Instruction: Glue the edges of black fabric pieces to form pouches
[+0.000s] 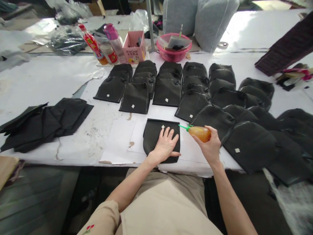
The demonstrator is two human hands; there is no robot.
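Note:
A black leather-like piece (pixel 153 137) with a small white sticker lies flat at the table's front edge. My left hand (pixel 165 143) rests on it, fingers spread, pressing its right half. My right hand (pixel 211 145) is wrapped round a squeeze bottle (pixel 199 133) of amber liquid, tilted on its side. The bottle's green nozzle points left, with its tip at the piece's upper right edge; whether they touch I cannot tell. Similar black pieces (pixel 167 88) overlap in rows behind, and more black pieces (pixel 249 143) spread out on the right, close to the bottle.
Flat black pieces (pixel 46 120) are stacked at the left. Along the back stand a red-capped drink bottle (pixel 91 42), a purple-lidded bottle (pixel 113 40), a jar (pixel 110 54), a pink box (pixel 134 49), a pink basket (pixel 171 55) and grey cushions (pixel 212 23). A metal pole (pixel 150 26) rises there.

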